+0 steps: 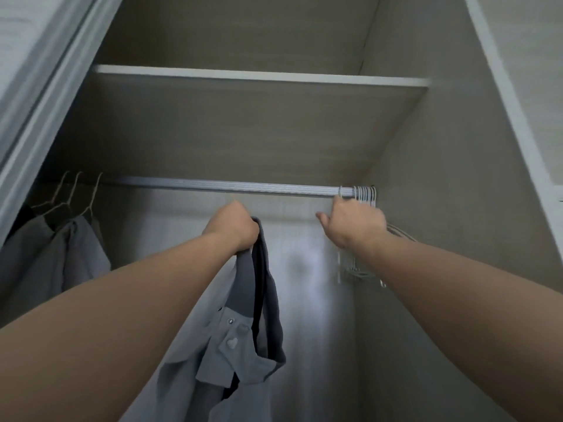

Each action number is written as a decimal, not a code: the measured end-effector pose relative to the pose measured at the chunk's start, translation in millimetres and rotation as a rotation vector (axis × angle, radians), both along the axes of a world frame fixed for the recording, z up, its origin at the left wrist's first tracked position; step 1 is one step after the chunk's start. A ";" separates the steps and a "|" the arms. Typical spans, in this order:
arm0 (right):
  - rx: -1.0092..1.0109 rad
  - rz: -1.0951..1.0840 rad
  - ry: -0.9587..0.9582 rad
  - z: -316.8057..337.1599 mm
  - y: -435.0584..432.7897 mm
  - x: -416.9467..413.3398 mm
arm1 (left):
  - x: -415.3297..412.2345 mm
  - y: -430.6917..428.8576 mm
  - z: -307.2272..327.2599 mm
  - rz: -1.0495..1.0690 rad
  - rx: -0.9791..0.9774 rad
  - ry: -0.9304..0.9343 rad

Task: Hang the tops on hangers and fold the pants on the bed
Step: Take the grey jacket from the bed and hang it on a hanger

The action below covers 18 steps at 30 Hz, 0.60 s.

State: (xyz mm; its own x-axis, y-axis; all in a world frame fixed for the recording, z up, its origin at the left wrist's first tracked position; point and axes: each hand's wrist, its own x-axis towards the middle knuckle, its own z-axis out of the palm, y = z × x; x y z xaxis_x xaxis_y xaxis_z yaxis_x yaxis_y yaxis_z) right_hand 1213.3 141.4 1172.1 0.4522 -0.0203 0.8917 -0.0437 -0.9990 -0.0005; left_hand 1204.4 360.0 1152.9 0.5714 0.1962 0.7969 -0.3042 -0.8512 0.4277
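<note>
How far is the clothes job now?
Done: tops hang at the left end of the rail. In hand: the left hand grips another grey top; the right hand reaches the empty hangers. Left: hanging it; pants are not in view.

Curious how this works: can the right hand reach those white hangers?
Likely yes: the right hand is at the white hangers, nothing between; the left hand holds the grey top aside.

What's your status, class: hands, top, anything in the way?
Left hand grips grey top, not yet hung. Right hand at white hangers, right end of rail; grip hidden. Nothing blocking.
</note>
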 end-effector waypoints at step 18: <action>0.579 0.280 -0.019 -1.4 1.0 -6.7 | -6.7 0.8 -24.0 -0.320 -0.277 -0.019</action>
